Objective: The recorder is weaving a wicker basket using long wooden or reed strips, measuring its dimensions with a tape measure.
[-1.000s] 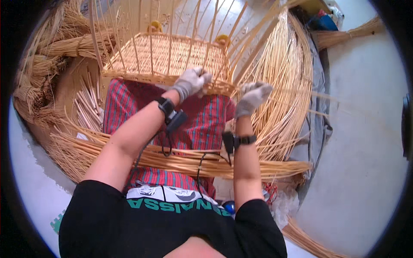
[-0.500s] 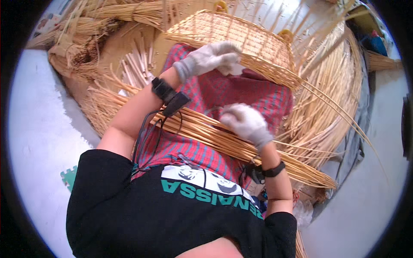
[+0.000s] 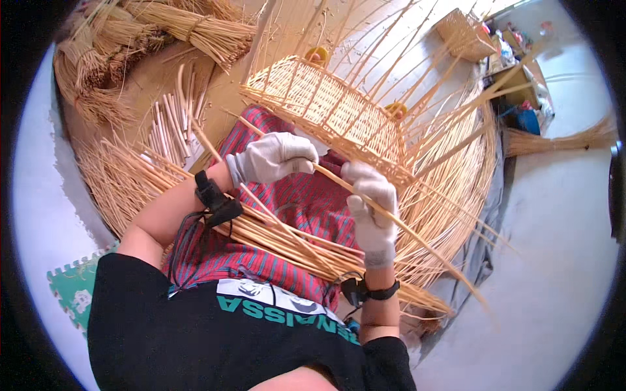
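A pale rattan rod (image 3: 430, 251) runs diagonally across my front. My left hand (image 3: 280, 158), in a light glove, is closed on it near the middle of the view. Lower and to the right, my right hand (image 3: 370, 212), also gloved, has its fingers curled round the same rod. Beyond both hands lies a woven basket base (image 3: 326, 107) with long upright stakes fanning out from its edges. A red and blue checked cloth (image 3: 313, 212) covers my lap below it, with a bundle of loose rods (image 3: 267, 238) lying across it.
Dry cane bundles (image 3: 156, 26) are heaped at the upper left beside short pale sticks (image 3: 173, 124). Long strands (image 3: 450, 221) fill the right of the work area. A woven box (image 3: 456, 32) and a blue container (image 3: 525, 120) stand at the back right, a green mat (image 3: 72, 293) at lower left.
Both hands have left the basket's near rim. My right hand dropped to the bundle half a second ago and is now raised, both hands gripping a single rod held across in front of me.
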Demonstrator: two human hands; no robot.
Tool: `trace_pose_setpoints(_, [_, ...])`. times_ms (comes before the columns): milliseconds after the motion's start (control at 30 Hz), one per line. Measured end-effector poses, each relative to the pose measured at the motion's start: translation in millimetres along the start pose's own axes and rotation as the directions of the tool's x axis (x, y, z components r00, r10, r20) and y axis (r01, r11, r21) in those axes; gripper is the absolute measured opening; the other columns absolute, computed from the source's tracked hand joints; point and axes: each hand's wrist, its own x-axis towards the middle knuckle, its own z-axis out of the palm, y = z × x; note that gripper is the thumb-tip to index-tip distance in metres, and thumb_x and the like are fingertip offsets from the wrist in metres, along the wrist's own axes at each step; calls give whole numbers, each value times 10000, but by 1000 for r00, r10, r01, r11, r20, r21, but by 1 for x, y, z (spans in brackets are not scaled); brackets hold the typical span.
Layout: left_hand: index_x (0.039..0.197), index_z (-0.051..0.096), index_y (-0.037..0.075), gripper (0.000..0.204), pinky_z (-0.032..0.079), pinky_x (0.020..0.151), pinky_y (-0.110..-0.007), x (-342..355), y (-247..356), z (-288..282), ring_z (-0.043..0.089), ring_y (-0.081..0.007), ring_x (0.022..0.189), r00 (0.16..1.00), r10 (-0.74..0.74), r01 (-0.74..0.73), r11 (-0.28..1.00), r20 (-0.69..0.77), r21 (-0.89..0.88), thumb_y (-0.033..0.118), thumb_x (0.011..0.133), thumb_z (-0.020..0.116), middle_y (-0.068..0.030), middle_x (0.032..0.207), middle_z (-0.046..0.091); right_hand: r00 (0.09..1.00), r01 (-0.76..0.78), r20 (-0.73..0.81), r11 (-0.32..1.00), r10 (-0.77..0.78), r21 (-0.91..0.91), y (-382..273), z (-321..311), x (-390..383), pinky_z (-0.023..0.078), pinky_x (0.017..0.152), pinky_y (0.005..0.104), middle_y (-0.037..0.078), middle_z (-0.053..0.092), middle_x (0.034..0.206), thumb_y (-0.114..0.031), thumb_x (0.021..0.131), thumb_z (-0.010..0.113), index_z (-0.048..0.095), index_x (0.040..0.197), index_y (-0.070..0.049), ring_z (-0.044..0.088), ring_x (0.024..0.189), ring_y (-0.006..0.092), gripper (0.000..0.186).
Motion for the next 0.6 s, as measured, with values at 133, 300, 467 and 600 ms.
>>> trace_pose_setpoints(133, [937,651,56,159,509,744,-412,15,-22,-15,648,-338,806,922,-25,98,981,-387,170,194,886,712,-105,842,655,810,-50,-558,969,181,242,4,-32,14,598,867,392,170,705,949,3,936,658,580,1013,-12,712,935,274,111])
trace_pose_setpoints(300, [1366,574,158,608,492,922,-401,16,-55,-7,637,-341,1065,885,-95,281,890,-456,358,160,793,776,-150,1170,671,719,-270,-615,945,325,184,25,-65,1,612,768,307,146,699,966,7,961,618,551,1013,-36,713,947,246,94])
trace_pose_setpoints(467, [1332,585,173,508,505,847,-408,-7,-87,20,666,-300,1013,840,-230,494,698,-492,518,141,843,718,-109,1155,703,439,-262,-748,867,498,423,30,-77,-34,628,724,271,106,691,974,-60,994,615,558,1040,-62,713,911,222,74])
trace_pose_setpoints(600, [1224,584,174,437,465,809,-417,-7,-111,22,658,-319,852,878,-199,458,608,-435,648,65,820,712,-76,913,681,481,-114,-769,900,421,422,37,-72,-58,631,771,297,117,675,984,-100,1016,594,562,1060,-74,691,956,221,61])
